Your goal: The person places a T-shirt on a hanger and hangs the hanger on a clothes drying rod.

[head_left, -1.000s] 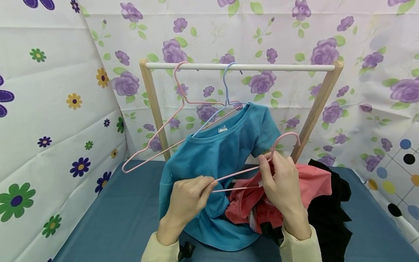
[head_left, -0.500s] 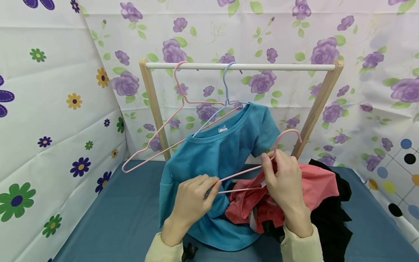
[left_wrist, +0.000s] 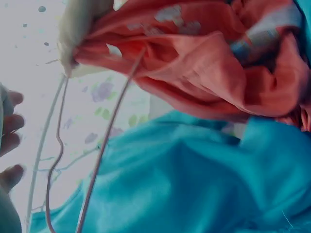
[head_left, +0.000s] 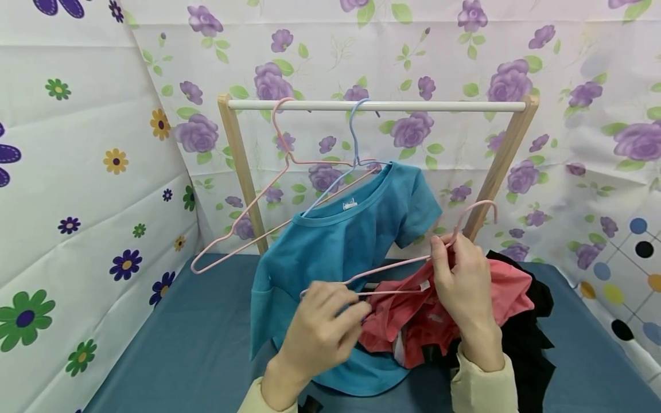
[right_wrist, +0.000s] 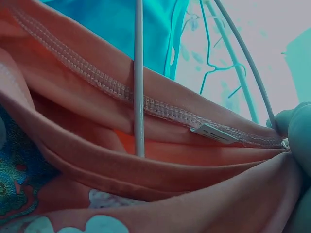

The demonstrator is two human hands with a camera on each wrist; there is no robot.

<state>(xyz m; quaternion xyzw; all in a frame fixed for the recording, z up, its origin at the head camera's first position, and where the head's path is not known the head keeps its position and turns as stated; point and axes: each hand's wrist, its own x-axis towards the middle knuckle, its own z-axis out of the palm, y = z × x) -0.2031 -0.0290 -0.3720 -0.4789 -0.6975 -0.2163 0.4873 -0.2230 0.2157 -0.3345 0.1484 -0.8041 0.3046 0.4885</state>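
Head view: the left grip [head_left: 325, 327], slightly blurred, is relaxed, its fingers loosely bent and not clearly holding anything. It is over the near end of the held hanger [head_left: 395, 265], the tip of which shows just past its knuckles. The right grip [head_left: 465, 281] pinches that hanger at its neck together with the collar of the coral shirt [head_left: 392, 321]; the hook stands up above the right grip. The shirt hangs bunched below and on both sides of the right grip. Behind the left grip hangs the blue shirt [head_left: 330, 246] on a blue hanger [head_left: 354, 135]. Beyond both grips stands the rack [head_left: 392, 106], with a bare pink hanger [head_left: 276, 183] up and to the left of the left grip. Black cloth [head_left: 521, 355] lies on the tabletop [head_left: 170, 332], right of and below the right grip.

Left wrist view: the left grip's fingertips are at the edge, spread and apart from the hanger wires. One wire runs from the right grip; the other enters the coral shirt below it.

Right wrist view: the right grip squeezes the collar edge against the wire. Near it, inside the neck opening, is a small tag [right_wrist: 214, 133]; farther from it, the other wire passes into the opening.
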